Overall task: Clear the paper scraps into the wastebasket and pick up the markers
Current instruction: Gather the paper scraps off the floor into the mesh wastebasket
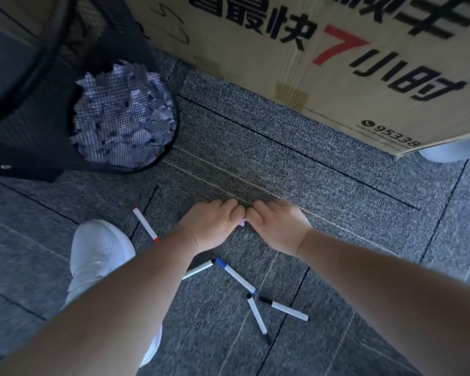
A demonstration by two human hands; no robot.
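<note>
Together, the left hand (212, 226) and right hand (278, 226) pinched a small paper scrap (243, 221) between their curled fingertips at frame centre, while the mesh wastebasket (38, 147) stood toward the upper left, nearer the left hand, and the markers (235, 275) lay just below.

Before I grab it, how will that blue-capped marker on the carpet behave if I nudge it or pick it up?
The blue-capped marker looks like a slim, stiff, round barrel, so it should lift easily and probably weighs little. Nudged sideways it may roll, though the textured carpet would likely stop it soon. Its cap end lies close to another marker, which a nudge may shift.
</note>
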